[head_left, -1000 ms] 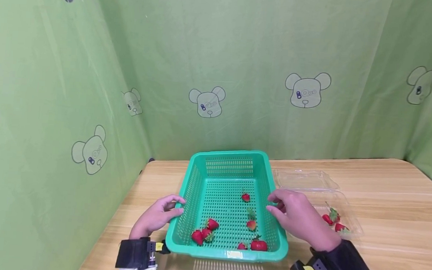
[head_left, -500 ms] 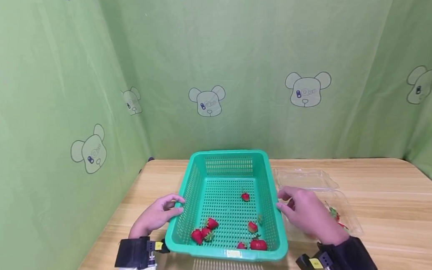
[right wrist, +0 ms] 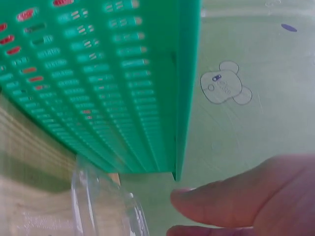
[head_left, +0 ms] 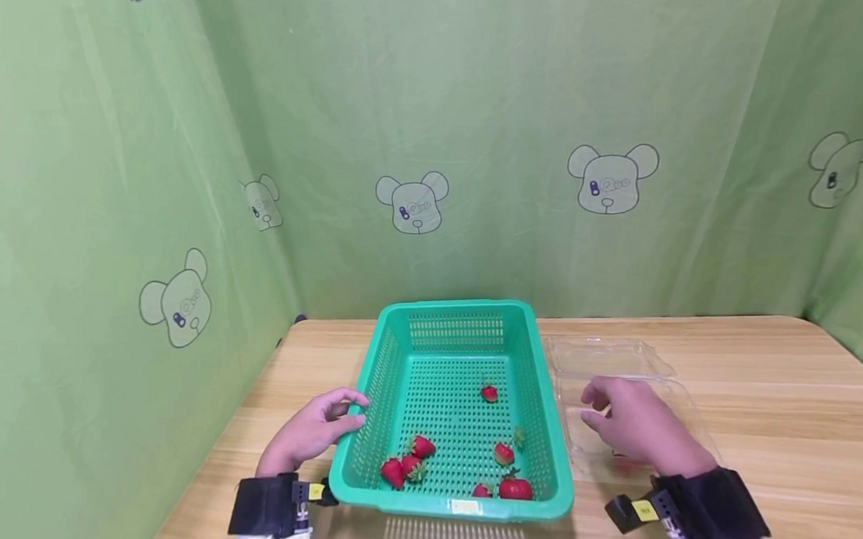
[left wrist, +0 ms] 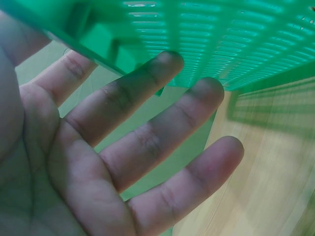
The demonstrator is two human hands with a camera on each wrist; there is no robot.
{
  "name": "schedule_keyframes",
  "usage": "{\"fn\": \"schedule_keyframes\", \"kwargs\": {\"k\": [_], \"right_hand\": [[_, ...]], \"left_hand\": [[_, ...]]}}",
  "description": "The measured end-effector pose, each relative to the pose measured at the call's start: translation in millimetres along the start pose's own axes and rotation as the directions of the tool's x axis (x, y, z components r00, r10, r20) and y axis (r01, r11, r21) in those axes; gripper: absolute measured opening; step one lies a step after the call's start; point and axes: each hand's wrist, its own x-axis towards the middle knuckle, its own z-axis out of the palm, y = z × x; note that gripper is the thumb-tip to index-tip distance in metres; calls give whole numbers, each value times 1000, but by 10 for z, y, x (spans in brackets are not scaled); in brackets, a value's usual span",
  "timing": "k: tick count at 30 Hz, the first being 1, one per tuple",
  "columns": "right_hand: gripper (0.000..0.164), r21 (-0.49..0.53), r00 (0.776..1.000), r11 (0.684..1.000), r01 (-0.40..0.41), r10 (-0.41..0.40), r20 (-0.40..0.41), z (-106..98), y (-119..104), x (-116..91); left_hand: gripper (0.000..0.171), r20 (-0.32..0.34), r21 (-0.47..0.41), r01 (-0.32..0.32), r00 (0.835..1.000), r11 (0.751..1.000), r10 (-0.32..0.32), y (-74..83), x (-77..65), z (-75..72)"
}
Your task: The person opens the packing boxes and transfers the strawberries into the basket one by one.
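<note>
A green plastic basket (head_left: 451, 505) sits on the table, with several strawberries inside. Three of these, including this strawberry (head_left: 391, 472), cluster at its front left; others, such as a large strawberry (head_left: 515, 488), lie along its right half. My left hand (head_left: 318, 429) holds the basket's left rim with thumb and forefinger; in the left wrist view its other fingers (left wrist: 162, 132) extend along the outer wall. My right hand (head_left: 635, 421) hovers over a clear plastic box (head_left: 583, 460), fingers slightly bent and apart, holding nothing. It hides most of what lies in the box; a bit of red shows beneath.
The box's clear lid (head_left: 606, 357) lies flipped back behind it. A wooden table (head_left: 797, 412) stretches to the right. Green curtain (head_left: 503, 99) with bear faces encloses the back and left side.
My right hand has moved right, away from the basket's edge, over the clear box, covering the strawberries there. One strawberry in the basket has turned and shifted slightly. The left hand stays put.
</note>
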Motion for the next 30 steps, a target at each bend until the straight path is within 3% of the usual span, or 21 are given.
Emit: {"fn": "schedule_keyframes", "kwargs": {"k": [9,16,21,28,30], "right_hand": [[12,-35,996,999,-12,15,83,-27,125,-4],[10,-25,985,997,-79,81,154,-2,202,-4],[8,14,971,989,-146,140,193,32,245,-16],[7,65,955,977,-204,184,232,96,327,-17],[8,69,955,976,-206,185,232,121,355,-8]], "left_hand": [[26,-18,5,9,1000,1000,-8,14,0,8],[25,-8,7,15,1000,1000,-15,182,-64,15],[26,-6,-3,20,1000,1000,-20,44,-13,-2],[26,-6,9,12,1000,1000,-12,100,-38,5],[26,-6,8,13,1000,1000,-13,14,-3,-1]]}}
